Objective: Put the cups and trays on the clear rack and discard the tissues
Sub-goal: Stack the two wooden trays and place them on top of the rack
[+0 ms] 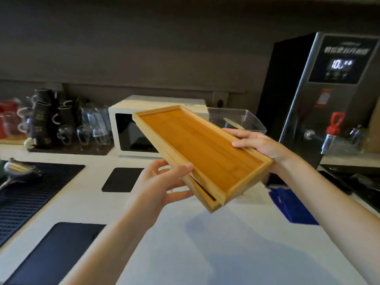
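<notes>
Two stacked wooden trays (pixel 197 147) are held in the air above the white counter, tilted with the far end pointing up and left. My left hand (pixel 162 182) grips their near left edge, thumb on top. My right hand (pixel 261 145) grips the right long edge, fingers curled over the rim. The lower tray peeks out at the near corner. Behind the trays stands the clear rack (pixel 244 120), a transparent bin with something pale inside. Dark mugs and clear glass cups (pixel 61 122) crowd the back left of the counter.
A white microwave (pixel 131 132) sits behind the trays. A black hot-water dispenser (pixel 329 89) with red-tagged taps stands at the right. Black mats (pixel 26 192) lie at the left, one bearing a metal tool. A blue cloth (pixel 292 206) lies at the right.
</notes>
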Motion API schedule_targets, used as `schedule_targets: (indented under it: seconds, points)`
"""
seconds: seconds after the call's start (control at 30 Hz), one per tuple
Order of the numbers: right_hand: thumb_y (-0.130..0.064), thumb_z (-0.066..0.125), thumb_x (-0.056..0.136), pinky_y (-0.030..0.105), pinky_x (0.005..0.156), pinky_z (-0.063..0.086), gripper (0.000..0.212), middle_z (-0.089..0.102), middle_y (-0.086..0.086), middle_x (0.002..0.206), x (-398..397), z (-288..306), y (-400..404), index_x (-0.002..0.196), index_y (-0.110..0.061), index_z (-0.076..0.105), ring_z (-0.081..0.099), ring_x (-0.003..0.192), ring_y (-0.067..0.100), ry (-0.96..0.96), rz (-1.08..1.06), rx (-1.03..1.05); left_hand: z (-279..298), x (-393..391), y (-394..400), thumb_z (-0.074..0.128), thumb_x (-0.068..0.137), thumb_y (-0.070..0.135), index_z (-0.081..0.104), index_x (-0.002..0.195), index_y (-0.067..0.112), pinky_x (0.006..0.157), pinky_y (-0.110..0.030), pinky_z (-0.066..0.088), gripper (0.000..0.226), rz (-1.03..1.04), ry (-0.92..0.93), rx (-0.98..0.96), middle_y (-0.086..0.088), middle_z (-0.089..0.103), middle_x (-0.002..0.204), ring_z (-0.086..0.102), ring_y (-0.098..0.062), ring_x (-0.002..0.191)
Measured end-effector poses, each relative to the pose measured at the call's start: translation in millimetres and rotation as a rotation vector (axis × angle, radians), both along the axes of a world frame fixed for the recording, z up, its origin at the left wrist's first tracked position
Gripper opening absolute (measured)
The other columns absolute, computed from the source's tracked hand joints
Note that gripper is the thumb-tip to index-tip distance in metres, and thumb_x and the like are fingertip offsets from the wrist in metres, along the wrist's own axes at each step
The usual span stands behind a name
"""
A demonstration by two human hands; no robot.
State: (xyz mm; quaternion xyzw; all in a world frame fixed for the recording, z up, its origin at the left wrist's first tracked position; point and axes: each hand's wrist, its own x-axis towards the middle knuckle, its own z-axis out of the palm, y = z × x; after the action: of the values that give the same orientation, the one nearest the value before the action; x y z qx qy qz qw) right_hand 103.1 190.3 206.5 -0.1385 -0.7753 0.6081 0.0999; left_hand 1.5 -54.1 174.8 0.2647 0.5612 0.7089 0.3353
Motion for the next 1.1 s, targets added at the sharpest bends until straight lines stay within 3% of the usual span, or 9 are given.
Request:
schedule_targets:
  seconds: [0.23, 0.4, 0.57, 0.83, 1.0, 1.1]
  points:
    - [-0.029, 0.062, 0.081, 0.029, 0.063, 0.057, 0.027, 0.060, -0.003, 0.117, -41, 51, 71, 0.104, -0.043, 0.064, 0.067, 0.094, 0.020, 0.017, 0.005, 0.045, 48, -35, 66, 0.075, 0.049, 0.030, 0.056, 0.106, 0.018, 0.055, -0.031, 0.058, 0.061, -0.028, -0.004, 0.045, -0.008, 0.071, 0.098, 0.072, -0.021, 0.078]
    - [-0.036, 0.067, 0.072, 0.034, 0.066, 0.057, 0.037, 0.057, 0.000, 0.121, -62, 68, 130, 0.108, -0.042, 0.062, 0.059, 0.106, 0.027, -0.018, 0.032, 0.082, 61, -55, 118, 0.075, 0.053, 0.026, 0.055, 0.105, 0.018, 0.057, -0.032, 0.058, 0.057, -0.108, -0.051, 0.068, -0.011, 0.074, 0.094, 0.071, -0.024, 0.083]
    - [-0.036, 0.066, 0.072, 0.036, 0.071, 0.057, 0.046, 0.055, 0.003, 0.125, -84, 65, 189, 0.117, -0.037, 0.056, 0.060, 0.107, 0.028, -0.104, 0.095, 0.094, 54, -67, 164, 0.072, 0.060, 0.035, 0.057, 0.102, 0.017, 0.057, -0.028, 0.057, 0.048, -0.108, -0.063, 0.046, -0.009, 0.076, 0.086, 0.071, -0.026, 0.084]
    - [-0.039, 0.071, 0.069, 0.049, 0.088, 0.052, 0.050, 0.055, 0.005, 0.127, -128, 49, 250, 0.117, -0.039, 0.057, 0.060, 0.110, 0.029, -0.215, 0.255, 0.114, 39, -81, 199, 0.070, 0.066, 0.036, 0.060, 0.106, 0.007, 0.057, -0.030, 0.058, 0.050, -0.077, -0.153, -0.065, -0.017, 0.074, 0.093, 0.071, -0.028, 0.086]
    - [-0.036, 0.066, 0.076, 0.042, 0.084, 0.054, 0.047, 0.053, 0.003, 0.130, -147, 54, 265, 0.121, -0.040, 0.053, 0.061, 0.109, 0.024, -0.270, 0.384, 0.099, 47, -85, 202, 0.067, 0.068, 0.030, 0.047, 0.116, -0.001, 0.055, -0.032, 0.058, 0.061, -0.113, -0.367, -0.144, -0.026, 0.070, 0.098, 0.070, -0.032, 0.085]
    - [-0.037, 0.064, 0.078, 0.039, 0.082, 0.054, 0.046, 0.053, 0.002, 0.130, -154, 62, 265, 0.122, -0.043, 0.052, 0.061, 0.109, 0.024, -0.331, 0.436, 0.135, 56, -88, 201, 0.063, 0.066, 0.023, 0.035, 0.125, 0.000, 0.067, -0.037, 0.060, 0.070, -0.171, -0.531, -0.080, -0.032, 0.063, 0.110, 0.067, -0.037, 0.093]
